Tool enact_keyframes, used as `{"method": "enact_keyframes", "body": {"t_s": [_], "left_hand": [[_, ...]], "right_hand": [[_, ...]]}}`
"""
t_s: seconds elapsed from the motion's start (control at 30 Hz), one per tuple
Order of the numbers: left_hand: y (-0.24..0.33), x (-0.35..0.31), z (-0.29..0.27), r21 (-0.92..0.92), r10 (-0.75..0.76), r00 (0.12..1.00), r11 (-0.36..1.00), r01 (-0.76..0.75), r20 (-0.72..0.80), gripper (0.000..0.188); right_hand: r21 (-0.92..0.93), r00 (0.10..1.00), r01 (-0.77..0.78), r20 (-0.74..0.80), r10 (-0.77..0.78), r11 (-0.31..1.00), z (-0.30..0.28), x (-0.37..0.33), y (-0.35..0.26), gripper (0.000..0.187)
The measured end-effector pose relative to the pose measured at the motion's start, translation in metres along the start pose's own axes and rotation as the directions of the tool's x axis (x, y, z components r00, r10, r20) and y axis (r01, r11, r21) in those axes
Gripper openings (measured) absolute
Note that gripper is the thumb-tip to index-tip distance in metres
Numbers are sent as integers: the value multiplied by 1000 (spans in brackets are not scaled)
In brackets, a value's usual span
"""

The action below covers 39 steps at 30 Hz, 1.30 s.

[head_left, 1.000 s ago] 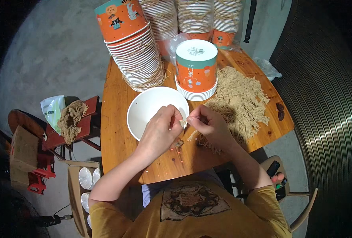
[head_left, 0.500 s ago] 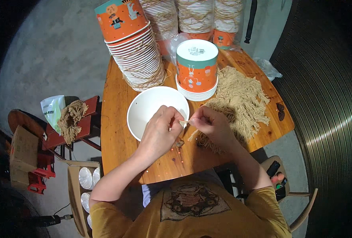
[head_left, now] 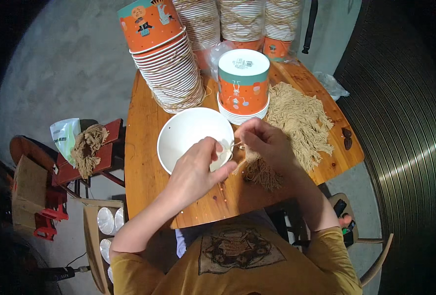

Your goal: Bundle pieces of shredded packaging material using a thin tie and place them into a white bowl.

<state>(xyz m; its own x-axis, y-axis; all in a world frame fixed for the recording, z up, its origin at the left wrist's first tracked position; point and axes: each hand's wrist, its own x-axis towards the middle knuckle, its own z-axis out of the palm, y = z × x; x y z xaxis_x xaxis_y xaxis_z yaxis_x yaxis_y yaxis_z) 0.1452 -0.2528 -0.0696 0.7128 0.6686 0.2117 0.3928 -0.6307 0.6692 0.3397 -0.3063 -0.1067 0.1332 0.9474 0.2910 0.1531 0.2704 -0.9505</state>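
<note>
A white paper bucket (head_left: 176, 140) lies in front of me with its mouth facing up and a small hole near its rim. My left hand (head_left: 193, 167) is at the bucket's near right rim, thumb stretched away from the curled fingers, with no firm grip visible. Just right of the rim, my right hand (head_left: 267, 142) pinches a thin beige string (head_left: 236, 144) that runs to the bucket's edge. Its fingertips partly hide the string. A large heap of beige strings (head_left: 301, 120) spreads beside my right hand, some strands under it.
Behind stand an upside-down orange bucket stack (head_left: 243, 91) and a tall leaning stack (head_left: 171, 73) with strings around it. More wrapped stacks (head_left: 242, 22) stand farther back. Two dark objects (head_left: 346, 137) lie near the wooden table's (head_left: 146, 162) right edge. A red stool (head_left: 107, 142) stands left.
My left thumb has spread away from its fingers, where both hands were pinching close together at the rim. My right hand has risen slightly, the string still between its fingers.
</note>
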Motion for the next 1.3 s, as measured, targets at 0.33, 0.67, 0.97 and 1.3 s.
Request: {"method": "enact_keyframes", "body": {"t_s": [0.33,0.67,0.97,1.3], "left_hand": [[-13,-37,-45,476,305,934,803,-358,188,11],[-49,-48,-55,133,237,968,960,-245,79,18],[-37,-34,-20,150,246,962,962,-227,-120,8],[-33,-29,-17,220,268,961,943,-248,-66,6]], "right_hand": [[-497,792,609,348,-501,618,-10,31,-24,18],[-508,716,695,431,-549,509,42,56,-18,13],[-463,756,654,368,-542,598,52,61,0,11],[-579,792,601,340,-506,551,52,65,9,10]]}}
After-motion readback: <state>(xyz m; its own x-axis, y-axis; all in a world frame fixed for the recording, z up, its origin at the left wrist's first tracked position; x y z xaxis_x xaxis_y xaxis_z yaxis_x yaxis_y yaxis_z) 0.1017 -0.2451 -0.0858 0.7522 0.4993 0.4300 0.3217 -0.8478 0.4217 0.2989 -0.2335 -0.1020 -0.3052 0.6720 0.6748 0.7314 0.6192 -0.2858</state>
